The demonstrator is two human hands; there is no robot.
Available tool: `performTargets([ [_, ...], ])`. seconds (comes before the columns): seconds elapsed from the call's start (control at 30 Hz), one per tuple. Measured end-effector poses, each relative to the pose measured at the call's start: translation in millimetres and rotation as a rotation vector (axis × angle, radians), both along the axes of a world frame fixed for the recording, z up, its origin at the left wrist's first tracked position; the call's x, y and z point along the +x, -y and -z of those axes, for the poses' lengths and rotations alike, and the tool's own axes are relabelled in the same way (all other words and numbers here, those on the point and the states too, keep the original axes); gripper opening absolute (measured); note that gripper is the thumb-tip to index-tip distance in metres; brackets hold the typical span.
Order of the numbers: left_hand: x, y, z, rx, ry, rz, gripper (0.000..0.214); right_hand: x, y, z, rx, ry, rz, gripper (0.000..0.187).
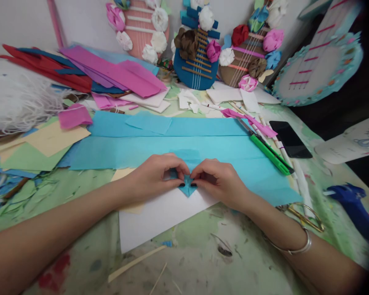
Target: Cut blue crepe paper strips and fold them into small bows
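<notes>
A small piece of folded blue paper [188, 189], its point turned toward me, is pinched between my two hands. My left hand [158, 174] grips its left side with thumb and fingertips. On the right side my right hand [219, 180] has the same pinch, close beside the left. Beneath them lies a white sheet [160, 225]. Behind the hands large turquoise paper sheets [160, 147] are spread out, with a smaller turquoise piece [149, 122] on top. Part of the folded piece is hidden by my fingers.
A green utility knife [270, 155], a black phone [290, 139], gold-handled scissors [306, 217] and a blue glue gun [353, 205] lie to the right. White string [18, 102] and pink paper [117, 73] are heaped left. Decorated paper guitars [195, 69] stand at the back. A cup [350, 141] stands far right.
</notes>
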State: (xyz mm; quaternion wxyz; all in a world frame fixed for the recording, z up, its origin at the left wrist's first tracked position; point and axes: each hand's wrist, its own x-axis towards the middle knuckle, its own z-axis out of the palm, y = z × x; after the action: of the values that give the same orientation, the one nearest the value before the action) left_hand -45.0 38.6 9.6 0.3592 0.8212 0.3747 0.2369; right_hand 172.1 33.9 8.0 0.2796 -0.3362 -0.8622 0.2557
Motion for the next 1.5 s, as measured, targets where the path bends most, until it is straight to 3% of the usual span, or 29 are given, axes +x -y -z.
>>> performTargets([
  [0.23, 0.0, 0.2, -2.2, 0.063, 0.023, 0.029, 0.007, 1.4, 0.0, 1.8, 0.032, -0.01, -0.018, 0.008],
  [0.53, -3.8, 4.3, 5.4, 0.473, -0.001, 0.131, 0.016, 1.4, 1.6, -0.6, 0.037, 0.021, -0.007, 0.007],
  [0.77, -7.3, 17.5, -4.4, 0.774, -0.274, 0.259, 0.022, 1.4, 1.1, 0.9, 0.033, 0.009, -0.012, 0.008],
  [1.13, -11.1, 24.6, -10.1, 0.775, -0.447, 0.338, 0.023, 1.1, -0.3, 1.4, 0.032, -0.001, -0.017, 0.007],
  [1.5, -9.4, 25.5, -15.7, 0.761, -0.4, 0.327, 0.021, 2.2, 1.1, 0.5, 0.016, 0.001, -0.018, 0.01],
])
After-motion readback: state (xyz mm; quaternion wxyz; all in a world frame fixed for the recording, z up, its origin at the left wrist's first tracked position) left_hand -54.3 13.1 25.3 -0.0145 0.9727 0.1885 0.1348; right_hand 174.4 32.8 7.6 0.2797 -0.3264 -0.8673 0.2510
